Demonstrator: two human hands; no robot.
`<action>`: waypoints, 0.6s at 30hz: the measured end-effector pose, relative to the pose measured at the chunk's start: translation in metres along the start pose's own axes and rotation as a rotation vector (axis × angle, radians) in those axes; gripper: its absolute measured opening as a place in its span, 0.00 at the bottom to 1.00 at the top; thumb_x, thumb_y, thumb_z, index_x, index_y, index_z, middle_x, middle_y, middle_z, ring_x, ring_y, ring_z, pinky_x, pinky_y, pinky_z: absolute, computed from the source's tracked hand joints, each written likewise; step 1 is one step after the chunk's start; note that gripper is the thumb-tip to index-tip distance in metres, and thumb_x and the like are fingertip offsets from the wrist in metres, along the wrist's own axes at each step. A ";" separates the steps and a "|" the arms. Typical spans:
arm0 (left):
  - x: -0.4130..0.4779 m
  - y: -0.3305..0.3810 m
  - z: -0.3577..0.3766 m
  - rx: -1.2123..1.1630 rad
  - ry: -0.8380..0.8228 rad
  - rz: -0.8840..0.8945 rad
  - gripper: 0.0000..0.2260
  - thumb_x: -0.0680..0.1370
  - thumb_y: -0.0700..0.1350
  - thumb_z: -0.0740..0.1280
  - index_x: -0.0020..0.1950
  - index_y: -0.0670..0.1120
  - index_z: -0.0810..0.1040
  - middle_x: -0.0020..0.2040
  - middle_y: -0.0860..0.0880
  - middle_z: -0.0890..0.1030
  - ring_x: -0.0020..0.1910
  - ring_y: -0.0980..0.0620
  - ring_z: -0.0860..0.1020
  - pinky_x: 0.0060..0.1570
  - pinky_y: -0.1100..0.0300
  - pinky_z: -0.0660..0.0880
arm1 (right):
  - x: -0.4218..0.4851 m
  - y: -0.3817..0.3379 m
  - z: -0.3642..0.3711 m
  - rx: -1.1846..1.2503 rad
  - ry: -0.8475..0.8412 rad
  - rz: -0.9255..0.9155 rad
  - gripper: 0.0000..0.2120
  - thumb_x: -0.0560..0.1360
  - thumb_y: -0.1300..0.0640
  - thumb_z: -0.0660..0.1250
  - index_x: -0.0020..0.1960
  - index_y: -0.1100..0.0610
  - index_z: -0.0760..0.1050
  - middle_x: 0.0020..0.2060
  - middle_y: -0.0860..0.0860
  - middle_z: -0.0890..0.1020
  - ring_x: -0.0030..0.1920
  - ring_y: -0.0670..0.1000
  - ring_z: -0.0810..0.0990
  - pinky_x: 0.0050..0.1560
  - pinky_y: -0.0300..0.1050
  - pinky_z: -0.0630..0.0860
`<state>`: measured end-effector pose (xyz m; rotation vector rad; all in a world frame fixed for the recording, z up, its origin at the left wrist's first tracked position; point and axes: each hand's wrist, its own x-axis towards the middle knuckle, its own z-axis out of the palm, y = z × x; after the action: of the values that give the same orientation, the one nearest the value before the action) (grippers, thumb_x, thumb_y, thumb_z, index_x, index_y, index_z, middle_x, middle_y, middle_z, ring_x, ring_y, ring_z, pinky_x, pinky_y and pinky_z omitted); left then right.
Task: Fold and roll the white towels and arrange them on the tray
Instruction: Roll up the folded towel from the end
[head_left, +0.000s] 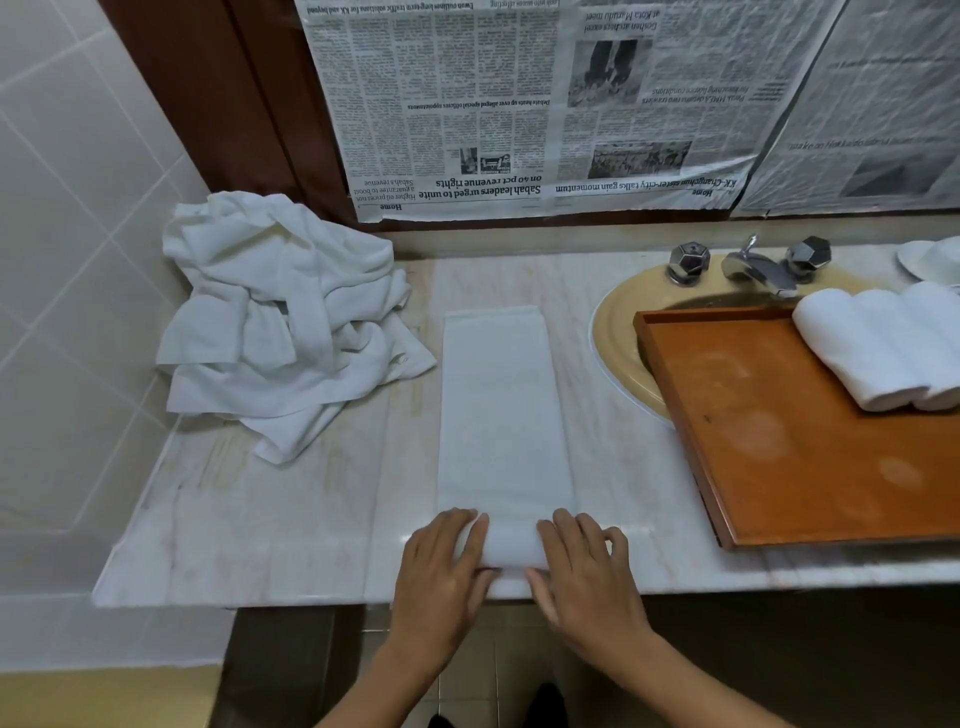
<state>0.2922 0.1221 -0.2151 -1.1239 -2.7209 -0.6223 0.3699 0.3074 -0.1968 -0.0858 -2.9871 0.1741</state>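
**Both hands on rolled end of towel, three rolls in tray**

Folded towel (501, 415) lies flat as a long narrow strip at centre of the counter (260, 519), running from 12 to 6 o'clock. Its near end is turned up into a short roll at 6 o'clock, at the counter's front edge.

Left hand (447, 566) grips the roll's left end, fingers over the top. Right hand (587, 571) grips the right end, fingers on top and thumb against the near side. The middle of the roll shows bare between them.

Tray (779, 467), orange-brown wood with a low rim, sits at 3 o'clock, apart from the towel. Its far left corner hangs over the sink (613, 338). In it are three rolls (883, 348), side by side and touching, at the tray's far right, about 2 o'clock; the rightmost is cut by the frame edge. The rest of the tray floor is bare and shows pale marks.

Pile (280, 322) of loose crumpled white towels sits at 10 o'clock against the tiled wall (78, 260), not touching the strip.

Tap (758, 267) with two handles stands behind the sink at 1 o'clock. Newspaper (519, 104) hangs upside down at 12 o'clock.
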 end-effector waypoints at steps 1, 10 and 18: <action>0.005 -0.002 0.000 0.012 -0.009 0.001 0.22 0.75 0.52 0.68 0.66 0.45 0.72 0.59 0.43 0.79 0.59 0.44 0.76 0.54 0.51 0.73 | 0.003 0.003 0.002 -0.016 -0.023 -0.015 0.20 0.71 0.46 0.65 0.57 0.57 0.76 0.55 0.54 0.77 0.51 0.56 0.74 0.47 0.53 0.68; 0.044 -0.001 -0.020 -0.029 -0.204 -0.302 0.16 0.81 0.57 0.55 0.65 0.57 0.75 0.58 0.56 0.77 0.59 0.53 0.73 0.54 0.53 0.60 | 0.039 0.022 -0.011 0.274 -0.232 0.006 0.25 0.75 0.38 0.58 0.60 0.56 0.76 0.52 0.49 0.77 0.50 0.51 0.74 0.51 0.44 0.72; 0.057 0.010 -0.022 -0.089 -0.208 -0.574 0.10 0.80 0.56 0.62 0.59 0.61 0.78 0.61 0.56 0.68 0.63 0.52 0.65 0.54 0.55 0.59 | 0.051 0.010 -0.012 0.272 -0.289 0.222 0.16 0.82 0.45 0.58 0.65 0.49 0.73 0.63 0.46 0.70 0.62 0.50 0.64 0.60 0.46 0.63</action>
<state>0.2584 0.1560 -0.1762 -0.4181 -3.2420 -0.7299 0.3217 0.3221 -0.1788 -0.3927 -3.1950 0.6690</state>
